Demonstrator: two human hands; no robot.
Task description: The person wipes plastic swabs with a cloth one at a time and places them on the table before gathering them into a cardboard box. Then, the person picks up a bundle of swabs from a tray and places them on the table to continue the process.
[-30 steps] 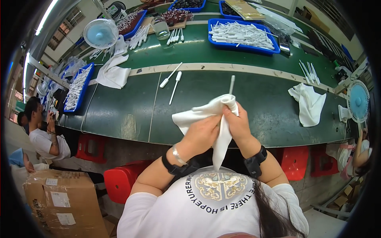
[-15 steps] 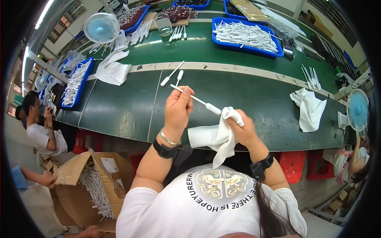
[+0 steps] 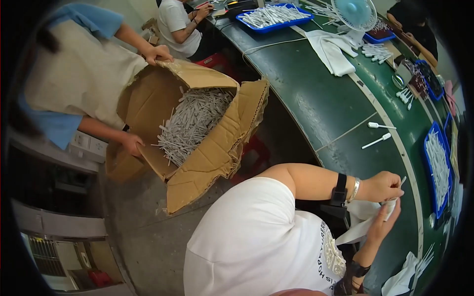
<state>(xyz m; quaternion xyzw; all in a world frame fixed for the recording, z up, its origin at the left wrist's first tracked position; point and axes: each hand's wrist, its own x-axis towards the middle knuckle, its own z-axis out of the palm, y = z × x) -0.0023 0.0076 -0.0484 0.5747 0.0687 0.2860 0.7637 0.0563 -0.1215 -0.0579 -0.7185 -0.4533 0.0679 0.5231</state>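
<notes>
My left hand [image 3: 382,186] is closed on a thin white plastic stick [image 3: 404,180], whose tip pokes out past the fingers. The stick's thicker end is hidden between the hands. Just below, my right hand [image 3: 381,224] grips a white cloth [image 3: 359,217] pressed up near the left fingers. Part of the cloth hangs toward my body. On the green table beyond my hands lie a white stick with a thick bulb-like end [image 3: 380,126] and a second such stick [image 3: 376,141].
At my left, a person in blue sleeves holds a tilted cardboard box [image 3: 207,165] containing many white sticks. Blue trays [image 3: 428,163] of sticks stand on the green table [image 3: 316,108]. Other cloths [image 3: 328,49], a fan [image 3: 356,12] and a seated person [image 3: 178,29] are farther off.
The view has swung left, bringing the box and its holder into fuller sight. My hands have come together, and the stick's thick end, visible before, is now hidden at the cloth.
</notes>
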